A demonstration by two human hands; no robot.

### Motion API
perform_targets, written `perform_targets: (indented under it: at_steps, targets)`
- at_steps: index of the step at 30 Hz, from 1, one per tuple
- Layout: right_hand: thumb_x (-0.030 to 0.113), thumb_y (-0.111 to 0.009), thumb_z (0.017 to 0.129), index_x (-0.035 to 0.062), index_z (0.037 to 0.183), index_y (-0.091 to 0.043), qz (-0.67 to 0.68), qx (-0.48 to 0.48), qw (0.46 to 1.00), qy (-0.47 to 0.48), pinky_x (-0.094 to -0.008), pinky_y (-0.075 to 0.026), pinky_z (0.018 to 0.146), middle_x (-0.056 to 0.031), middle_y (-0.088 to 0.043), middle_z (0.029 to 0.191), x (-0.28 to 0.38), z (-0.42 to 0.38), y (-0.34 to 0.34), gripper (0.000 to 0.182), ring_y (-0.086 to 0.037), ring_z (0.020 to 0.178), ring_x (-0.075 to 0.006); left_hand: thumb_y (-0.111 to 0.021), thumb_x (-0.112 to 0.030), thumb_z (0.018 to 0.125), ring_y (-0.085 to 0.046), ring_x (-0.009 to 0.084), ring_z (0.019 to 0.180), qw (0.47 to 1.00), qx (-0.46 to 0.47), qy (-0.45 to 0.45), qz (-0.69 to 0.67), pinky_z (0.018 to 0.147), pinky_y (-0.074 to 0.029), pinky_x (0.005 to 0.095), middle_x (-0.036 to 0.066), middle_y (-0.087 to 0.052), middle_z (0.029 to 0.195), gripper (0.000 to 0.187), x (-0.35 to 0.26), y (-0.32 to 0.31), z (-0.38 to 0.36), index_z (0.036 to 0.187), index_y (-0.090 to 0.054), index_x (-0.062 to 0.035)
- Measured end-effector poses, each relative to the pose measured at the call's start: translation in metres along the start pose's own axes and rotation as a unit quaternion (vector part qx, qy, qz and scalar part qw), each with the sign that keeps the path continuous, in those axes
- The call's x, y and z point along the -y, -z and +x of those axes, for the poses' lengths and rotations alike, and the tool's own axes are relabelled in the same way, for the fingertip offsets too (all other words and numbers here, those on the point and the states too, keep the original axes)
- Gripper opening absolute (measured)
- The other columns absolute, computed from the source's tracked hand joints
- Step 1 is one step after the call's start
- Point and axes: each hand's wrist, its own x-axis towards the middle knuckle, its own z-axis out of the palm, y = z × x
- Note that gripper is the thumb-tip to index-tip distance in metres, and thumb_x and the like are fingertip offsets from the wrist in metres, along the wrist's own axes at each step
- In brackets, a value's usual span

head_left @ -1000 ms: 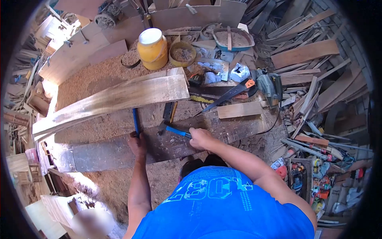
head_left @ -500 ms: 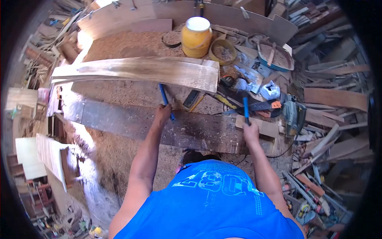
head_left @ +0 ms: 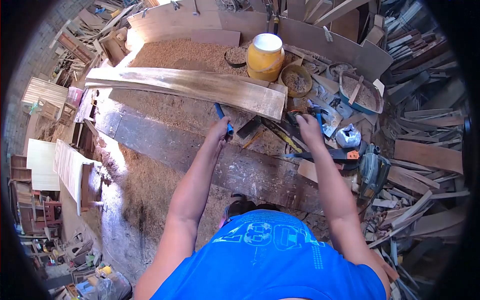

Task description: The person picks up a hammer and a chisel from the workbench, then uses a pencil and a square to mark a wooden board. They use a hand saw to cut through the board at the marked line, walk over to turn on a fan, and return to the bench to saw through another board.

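My left hand (head_left: 218,131) is closed around a blue tube (head_left: 219,111), which sticks out above and below the fist, close to the front edge of the long boards (head_left: 185,89). Further right, my right hand (head_left: 311,130) reaches past the boards' right end, its fingers closed at a dark tape measure (head_left: 292,117). Beside that hand lies a blue-handled hammer (head_left: 319,121), its head partly lost among the clutter. A handsaw (head_left: 325,154) with an orange handle lies below the right wrist. A pencil (head_left: 253,139) and a black block-like thing (head_left: 248,127) lie between the hands.
A yellow bucket (head_left: 265,59), a round tub (head_left: 296,81) and a teal basin (head_left: 361,92) stand behind. A green power tool (head_left: 374,170) sits at the right. Wood scraps (head_left: 425,150) crowd the right side. A dark plank (head_left: 165,142) crosses the sawdust-covered work surface.
My right hand has let go of the hammer and moved forward to the tape measure. My left hand has risen slightly with the blue tube. The view has shifted.
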Motion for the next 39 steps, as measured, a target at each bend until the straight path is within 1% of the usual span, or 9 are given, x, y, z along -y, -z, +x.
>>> perform_targets:
  at_steps: [2,7,11,14,17,20,26,31,39]
  targets:
    - [0.041,-0.065,0.094,-0.0005,0.115,-0.069,0.174,0.086,0.964,-0.179,-0.0457,-0.051,0.092,-0.0213,-0.073,0.101,0.043,-0.015,-0.014,0.047,-0.069,0.104,-0.0376,-0.063,-0.04,0.095,-0.055,0.0185,0.048,1.0,-0.017,-0.014,0.022,0.043,-0.042,0.0345,0.004,-0.057,0.06,0.036,0.012,0.0,-0.024,0.076,-0.06,-0.0095]
    - [0.044,-0.06,0.098,0.0008,0.11,-0.07,0.09,0.035,0.995,-0.026,-0.0423,-0.053,0.088,-0.0205,-0.073,0.102,0.063,-0.08,-0.041,0.046,-0.07,0.097,-0.0311,-0.062,-0.036,0.099,-0.054,0.0093,0.054,0.969,-0.078,-0.124,0.2,0.049,-0.041,0.0315,0.002,-0.058,0.06,0.042,0.056,0.011,-0.115,0.07,-0.063,-0.0048]
    - [0.038,-0.064,0.097,0.0029,0.11,-0.07,0.22,0.358,0.906,-0.058,-0.0375,-0.054,0.078,-0.008,-0.071,0.094,0.064,-0.128,-0.044,0.038,-0.066,0.082,-0.0185,-0.064,-0.031,0.1,-0.052,0.0076,0.058,0.957,0.014,-0.161,0.242,0.052,-0.041,0.0323,-0.001,-0.056,0.062,0.036,0.082,-0.03,-0.161,0.079,-0.064,-0.0018]
    - [0.036,-0.065,0.096,0.0032,0.109,-0.069,0.187,0.316,0.93,-0.025,-0.0365,-0.054,0.078,-0.0066,-0.071,0.091,0.057,-0.146,-0.045,0.036,-0.066,0.084,-0.0177,-0.063,-0.024,0.1,-0.06,0.0164,0.063,0.86,0.155,-0.376,0.309,0.057,-0.046,0.0368,0.007,-0.058,0.068,0.025,0.107,-0.049,-0.147,0.093,-0.062,0.0003]
    - [0.028,-0.067,0.094,0.0051,0.098,-0.065,0.3,0.224,0.918,-0.13,-0.034,-0.053,0.068,-0.0047,-0.068,0.086,0.032,-0.15,-0.035,0.023,-0.063,0.074,-0.0141,-0.063,-0.024,0.1,-0.061,0.0305,0.062,0.926,0.222,-0.226,0.203,0.058,-0.047,0.0435,0.016,-0.059,0.069,0.03,0.103,-0.071,-0.152,0.086,-0.061,0.0026]
    - [0.022,-0.067,0.092,0.0052,0.092,-0.062,0.227,0.104,0.958,-0.141,-0.0332,-0.048,0.057,-0.0033,-0.063,0.077,0.011,-0.135,-0.001,0.018,-0.059,0.065,-0.0119,-0.063,-0.024,0.1,-0.051,0.0314,0.052,0.798,0.203,-0.408,0.394,0.052,-0.039,0.0444,0.021,-0.052,0.063,0.037,0.12,-0.068,-0.133,0.076,-0.058,0.003]
    - [0.03,-0.069,0.09,0.0006,0.096,-0.065,0.09,0.03,0.977,-0.193,-0.0401,-0.052,0.068,-0.0117,-0.068,0.082,-0.04,-0.013,0.06,0.031,-0.067,0.073,-0.0226,-0.063,-0.018,0.094,-0.058,0.0419,0.058,0.822,0.202,-0.347,0.404,0.054,-0.043,0.0493,0.025,-0.054,0.065,0.035,0.155,-0.024,-0.125,0.067,-0.056,0.0042]
    - [0.039,-0.066,0.09,-0.0007,0.102,-0.069,-0.078,-0.199,0.975,0.066,-0.0458,-0.053,0.076,-0.0169,-0.074,0.09,-0.037,0.037,0.114,0.042,-0.072,0.086,-0.0337,-0.06,-0.016,0.094,-0.071,0.0337,0.077,0.857,0.154,-0.31,0.382,0.068,-0.055,0.0398,0.02,-0.071,0.082,0.028,0.159,-0.009,-0.126,0.074,-0.069,0.0028]
    - [0.03,-0.062,0.093,0.0034,0.096,-0.071,-0.138,0.029,0.989,-0.038,-0.0492,-0.053,0.081,-0.0214,-0.071,0.091,-0.071,-0.12,0.076,0.028,-0.069,0.092,-0.0408,-0.07,-0.021,0.096,-0.058,0.0162,0.06,0.885,0.001,-0.296,0.359,0.056,-0.044,0.0352,0.009,-0.063,0.066,0.034,0.138,0.009,-0.092,0.07,-0.063,-0.0005]
